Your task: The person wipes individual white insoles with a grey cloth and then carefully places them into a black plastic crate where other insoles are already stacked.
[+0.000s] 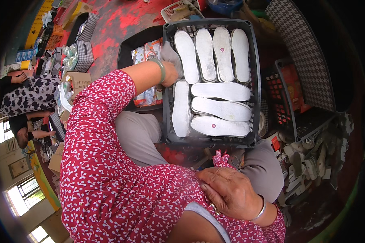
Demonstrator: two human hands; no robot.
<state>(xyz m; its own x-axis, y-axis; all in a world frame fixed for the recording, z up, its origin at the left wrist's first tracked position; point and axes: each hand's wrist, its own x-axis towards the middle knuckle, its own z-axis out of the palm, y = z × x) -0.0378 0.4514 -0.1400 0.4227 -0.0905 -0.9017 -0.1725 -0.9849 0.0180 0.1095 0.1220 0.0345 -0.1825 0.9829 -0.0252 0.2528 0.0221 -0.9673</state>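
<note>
A dark plastic crate (255, 73) in front of me holds stacks of white shoe insoles (221, 91), some upright at the far side and others crosswise nearer me. At its left rim is my left hand (170, 73), wearing a green bangle, with its fingers closed on a light grey cloth (171, 54). The fingertips are partly hidden. My right hand (231, 190), with a silver bracelet, is drawn up against my red patterned blouse (121, 174). Its fingers are curled and pressed together; what they hold, if anything, is hidden.
A black bin (127, 50) with orange and white packets (148, 95) stands left of the crate. Right are a black crate on its side (290, 95), a houndstooth box (300, 44) and a heap of insoles (308, 162). Two people are at the far left among boxes.
</note>
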